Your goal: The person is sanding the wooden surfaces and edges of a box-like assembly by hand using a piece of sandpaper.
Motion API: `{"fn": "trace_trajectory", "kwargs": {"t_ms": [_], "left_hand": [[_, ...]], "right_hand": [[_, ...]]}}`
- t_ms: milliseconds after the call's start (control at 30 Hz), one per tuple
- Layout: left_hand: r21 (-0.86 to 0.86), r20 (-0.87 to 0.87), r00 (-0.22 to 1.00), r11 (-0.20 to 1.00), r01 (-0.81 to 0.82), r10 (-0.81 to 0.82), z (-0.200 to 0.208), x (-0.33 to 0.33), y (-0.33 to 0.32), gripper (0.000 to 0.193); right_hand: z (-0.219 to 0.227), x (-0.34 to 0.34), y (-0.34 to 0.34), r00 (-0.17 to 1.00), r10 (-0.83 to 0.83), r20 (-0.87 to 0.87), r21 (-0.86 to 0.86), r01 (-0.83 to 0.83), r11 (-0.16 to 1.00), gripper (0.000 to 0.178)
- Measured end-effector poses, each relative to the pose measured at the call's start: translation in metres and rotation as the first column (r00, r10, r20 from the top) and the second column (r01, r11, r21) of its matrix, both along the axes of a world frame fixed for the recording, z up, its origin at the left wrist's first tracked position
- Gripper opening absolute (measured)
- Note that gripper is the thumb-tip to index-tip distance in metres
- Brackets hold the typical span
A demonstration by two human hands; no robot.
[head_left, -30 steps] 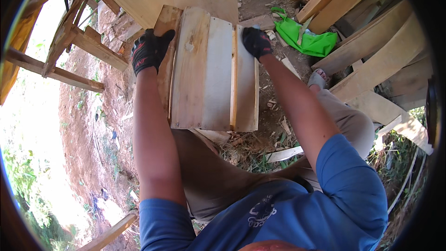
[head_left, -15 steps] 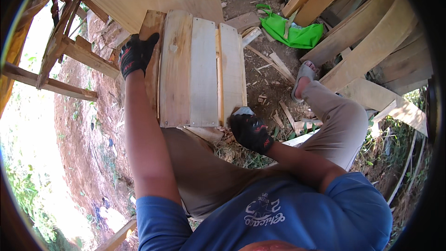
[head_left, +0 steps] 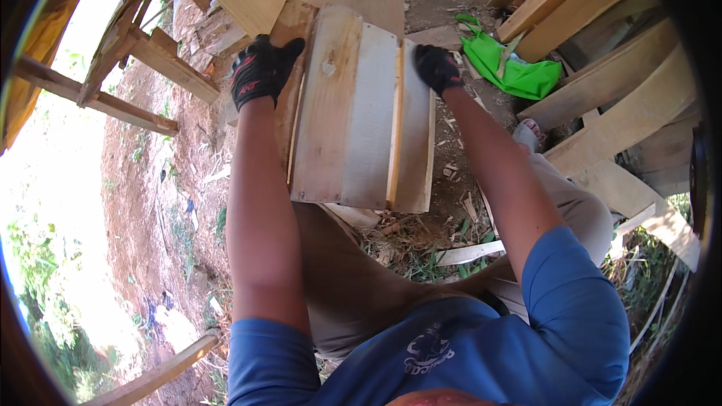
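Some blur hides whether the right hand (head_left: 438, 69), shifted farther along, grips the boards (head_left: 342, 109) left fingers (head_left: 289, 52) clasp.

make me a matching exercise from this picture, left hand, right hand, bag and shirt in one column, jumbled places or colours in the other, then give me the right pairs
Things:
1. left hand
2. right hand
3. bag
4. shirt

Places or colours:
A. bright green
B. at the far right corner of the slatted wooden piece
C. blue with a pale print
D. at that piece's left edge

Pairs: 1-D, 2-B, 3-A, 4-C
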State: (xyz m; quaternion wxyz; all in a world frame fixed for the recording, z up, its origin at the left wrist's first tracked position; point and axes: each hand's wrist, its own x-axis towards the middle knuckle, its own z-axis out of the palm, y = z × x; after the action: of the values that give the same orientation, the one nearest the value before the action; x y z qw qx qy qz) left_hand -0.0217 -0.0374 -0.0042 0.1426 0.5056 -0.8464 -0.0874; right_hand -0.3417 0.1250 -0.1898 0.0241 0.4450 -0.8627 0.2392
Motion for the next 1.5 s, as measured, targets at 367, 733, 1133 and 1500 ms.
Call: {"fn": "trace_trajectory", "kwargs": {"t_ms": [367, 733, 1133, 1500], "left_hand": [[0.049, 0.054, 0.997, 0.998, -0.050, 0.047, 0.006, -0.005, 0.003, 0.088], [0.089, 0.050, 0.997, 0.994, -0.067, 0.062, 0.005, 0.009, 0.004, 0.080], [0.023, 0.009, 0.999, 0.999, -0.047, 0.046, 0.000, 0.009, 0.002, 0.075], [0.011, 0.001, 0.999, 0.999, -0.040, 0.040, -0.003, 0.013, -0.004, 0.077]], "right_hand": [[-0.023, 0.054, 0.065, 0.996, 0.019, 0.091, -0.113, -0.008, 0.994, 0.053], [0.011, 0.237, 0.244, 0.845, 0.489, -0.216, 0.122, -0.473, 0.872, 0.014], [0.019, 0.085, 0.026, 0.996, 0.084, 0.003, -0.032, -0.084, 0.996, 0.041], [0.007, 0.037, -0.016, 0.980, 0.154, -0.130, -0.036, -0.159, 0.987, 0.044]]}}
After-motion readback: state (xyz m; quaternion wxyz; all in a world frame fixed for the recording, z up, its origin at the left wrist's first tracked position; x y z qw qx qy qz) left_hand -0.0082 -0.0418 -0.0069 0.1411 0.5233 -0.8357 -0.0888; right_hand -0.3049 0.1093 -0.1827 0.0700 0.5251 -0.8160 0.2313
